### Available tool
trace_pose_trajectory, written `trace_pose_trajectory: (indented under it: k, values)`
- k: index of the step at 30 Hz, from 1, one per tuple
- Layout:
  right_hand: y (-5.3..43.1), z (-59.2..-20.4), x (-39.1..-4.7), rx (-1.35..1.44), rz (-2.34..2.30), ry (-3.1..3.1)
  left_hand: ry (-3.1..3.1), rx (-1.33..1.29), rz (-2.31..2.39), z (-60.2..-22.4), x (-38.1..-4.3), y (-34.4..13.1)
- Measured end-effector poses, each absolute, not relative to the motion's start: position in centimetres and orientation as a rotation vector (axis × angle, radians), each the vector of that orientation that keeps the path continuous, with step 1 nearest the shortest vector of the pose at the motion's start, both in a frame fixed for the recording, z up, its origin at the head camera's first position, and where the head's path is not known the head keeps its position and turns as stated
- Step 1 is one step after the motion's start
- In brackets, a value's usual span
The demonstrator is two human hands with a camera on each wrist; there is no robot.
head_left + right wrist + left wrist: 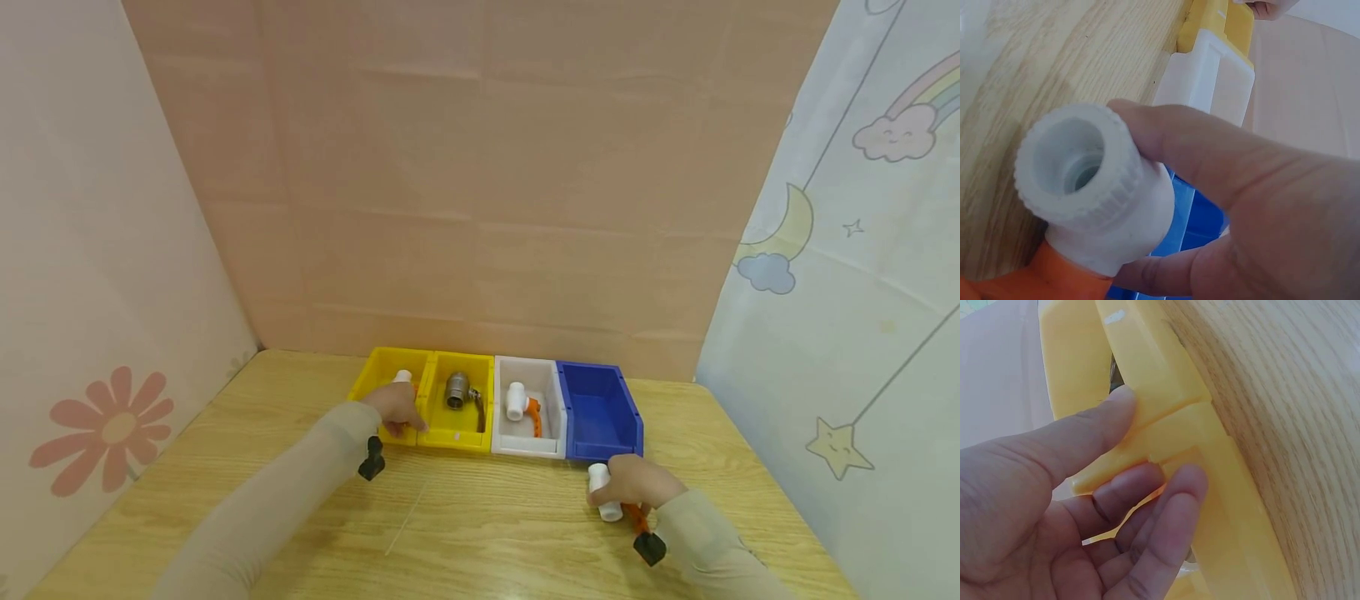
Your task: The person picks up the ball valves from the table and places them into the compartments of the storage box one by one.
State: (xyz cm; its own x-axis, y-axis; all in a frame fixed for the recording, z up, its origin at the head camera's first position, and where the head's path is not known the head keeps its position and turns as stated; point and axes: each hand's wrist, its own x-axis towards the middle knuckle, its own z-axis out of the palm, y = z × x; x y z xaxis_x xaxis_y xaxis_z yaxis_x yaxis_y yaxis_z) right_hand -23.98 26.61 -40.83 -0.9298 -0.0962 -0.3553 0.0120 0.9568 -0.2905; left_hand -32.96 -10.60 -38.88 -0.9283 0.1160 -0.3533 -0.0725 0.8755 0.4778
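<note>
My left hand (397, 410) pinches the front wall of the leftmost yellow bin (375, 371). In the left wrist view the thumb (1085, 434) lies on one side of that bin's wall (1166, 419) and the fingers (1169, 506) curl against the other. My right hand (637, 482) grips a white plastic valve (602, 492) with an orange handle, low over the table just in front of the blue bin (600, 408). In the right wrist view the valve (1094, 187) fills the frame, its open threaded end toward the camera, the blue bin (1194, 219) behind it.
Four bins stand in a row at the table's (465, 525) back edge. The leftmost holds a white fitting (402, 377). The second yellow bin (450, 433) holds a metal valve (457, 390). The white bin (525, 446) holds a white valve with orange handle (517, 402). Curtains enclose three sides.
</note>
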Motion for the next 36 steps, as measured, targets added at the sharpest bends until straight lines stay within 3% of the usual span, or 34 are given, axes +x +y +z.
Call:
trace_pose_trajectory:
  k: [14,36]
  values:
    - [26.6,-39.8,-23.9,-0.077,-0.445,2.729,2.673,0.042,0.686,-38.5,-32.6,-10.6]
    - [26.7,-31.3,-25.6,-0.21,-0.425,2.699,2.661,0.04,0.692,-38.6,-33.0,-10.7]
